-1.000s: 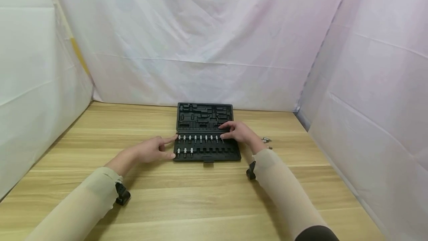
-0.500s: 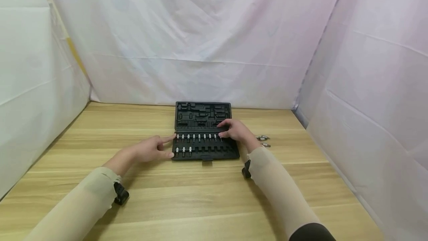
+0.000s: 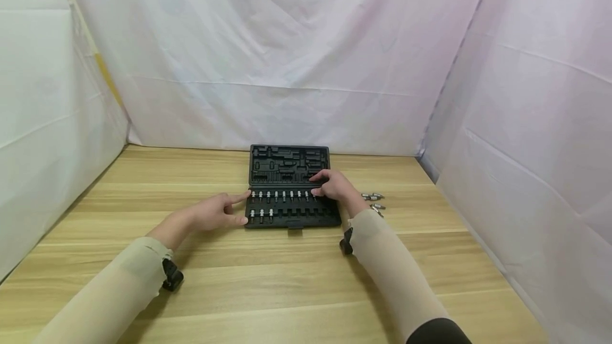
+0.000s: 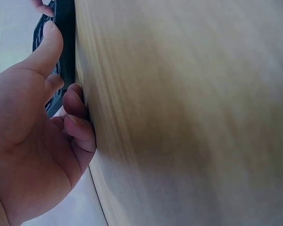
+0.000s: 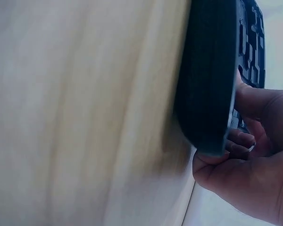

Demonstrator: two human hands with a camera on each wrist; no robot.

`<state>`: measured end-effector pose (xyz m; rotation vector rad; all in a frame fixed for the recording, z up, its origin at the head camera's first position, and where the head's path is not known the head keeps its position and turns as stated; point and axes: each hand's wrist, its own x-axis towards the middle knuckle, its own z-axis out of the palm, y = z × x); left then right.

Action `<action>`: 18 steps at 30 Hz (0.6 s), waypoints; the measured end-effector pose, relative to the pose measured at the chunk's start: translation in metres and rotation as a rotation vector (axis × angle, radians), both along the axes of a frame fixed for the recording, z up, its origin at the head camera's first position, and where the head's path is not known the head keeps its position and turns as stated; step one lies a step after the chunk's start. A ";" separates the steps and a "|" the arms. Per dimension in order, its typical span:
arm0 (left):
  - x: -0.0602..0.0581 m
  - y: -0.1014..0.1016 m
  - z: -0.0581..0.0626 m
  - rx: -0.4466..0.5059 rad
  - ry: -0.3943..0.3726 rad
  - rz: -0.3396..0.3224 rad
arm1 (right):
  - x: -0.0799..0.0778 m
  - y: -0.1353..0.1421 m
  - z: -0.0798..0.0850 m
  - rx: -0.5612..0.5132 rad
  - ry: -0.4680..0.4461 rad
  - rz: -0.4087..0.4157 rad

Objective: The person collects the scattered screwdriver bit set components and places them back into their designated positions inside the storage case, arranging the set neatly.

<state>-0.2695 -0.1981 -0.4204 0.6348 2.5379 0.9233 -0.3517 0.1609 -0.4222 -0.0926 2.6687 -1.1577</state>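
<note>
A black socket-bit case (image 3: pixel 306 222) lies unfolded on the table, its moulded lid (image 3: pixel 289 163) at the back. Silver bit sockets (image 3: pixel 284 195) fill most of the back row, and a few bit sockets (image 3: pixel 261 215) sit at the left of the front row. My left hand (image 3: pixel 212 212) touches the case's left edge with index finger and thumb spread apart; the left wrist view shows the other fingers curled by the table. My right hand (image 3: pixel 337 187) reaches over the case's right end. Its thumb presses at the last bit socket (image 3: pixel 314 198), with the index finger apart near the lid.
Several loose bit sockets (image 3: pixel 376 197) lie on the wooden table (image 3: pixel 268 280) beyond the right wrist. White sheeting (image 3: pixel 287 57) hangs behind the table and along both sides. A small wrist camera (image 3: pixel 172 276) hangs under the left cuff.
Both hands keep their places on the case. The right forearm has shifted slightly left, and more of the loose bit sockets show beside it. The whole view has moved a little.
</note>
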 end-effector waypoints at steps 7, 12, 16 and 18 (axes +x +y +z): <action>-0.001 -0.001 0.000 -0.007 -0.003 0.002 | -0.003 -0.003 0.001 -0.016 -0.034 -0.041; -0.002 -0.001 0.000 -0.015 -0.004 0.003 | -0.003 -0.003 0.001 -0.007 -0.030 -0.031; -0.001 -0.001 0.000 -0.022 -0.004 -0.002 | -0.003 0.002 -0.002 -0.010 -0.016 0.002; -0.001 -0.001 0.000 -0.020 0.001 -0.012 | -0.003 0.005 -0.003 -0.017 -0.003 0.017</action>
